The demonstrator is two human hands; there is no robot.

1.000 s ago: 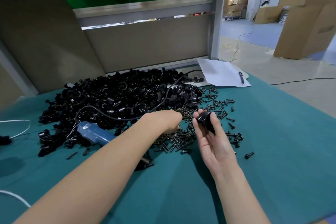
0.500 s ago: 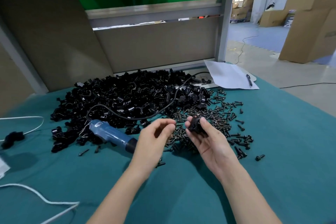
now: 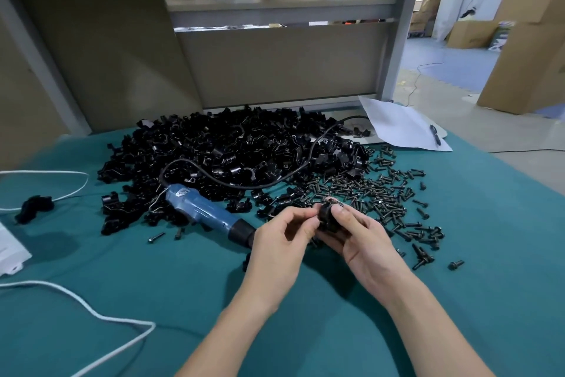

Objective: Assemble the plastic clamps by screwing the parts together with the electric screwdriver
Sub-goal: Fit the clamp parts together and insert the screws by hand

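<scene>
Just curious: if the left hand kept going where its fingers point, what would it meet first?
Probably the black clamp that the right hand holds; the fingertips of the left hand look almost on it, though depth is unclear.

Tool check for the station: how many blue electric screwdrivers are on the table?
1. The blue corded electric screwdriver lies on the teal table mat beside the pile of black plastic clamp parts, its tip behind the left hand. The pile could hide others.
</scene>
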